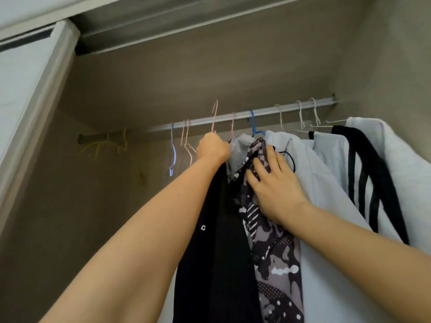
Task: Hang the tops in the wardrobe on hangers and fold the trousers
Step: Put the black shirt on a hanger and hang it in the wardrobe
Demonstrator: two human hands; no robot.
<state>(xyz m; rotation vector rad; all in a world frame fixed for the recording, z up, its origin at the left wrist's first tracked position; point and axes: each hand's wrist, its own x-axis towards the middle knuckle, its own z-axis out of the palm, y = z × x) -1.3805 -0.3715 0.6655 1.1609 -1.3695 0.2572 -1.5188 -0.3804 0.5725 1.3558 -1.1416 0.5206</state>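
Observation:
My left hand (213,146) grips the neck of a pink wire hanger (214,114), its hook lifted just above the wardrobe rail (263,112). A black top (217,252) hangs down from that hanger below my fist. My right hand (272,180) presses flat-fingered against a patterned black-and-grey top (277,257) that hangs on a blue hanger (252,123), pushing it toward the right. Light grey and white tops (326,183) and a black-striped garment (368,173) hang further right on white hangers.
Several bare hangers, blue and pink (184,145), hang on the rail left of my left hand. A yellow hanger (109,145) sits in the dim far left. The sliding door frame (35,101) stands at the left, the wardrobe's side wall (384,54) at the right.

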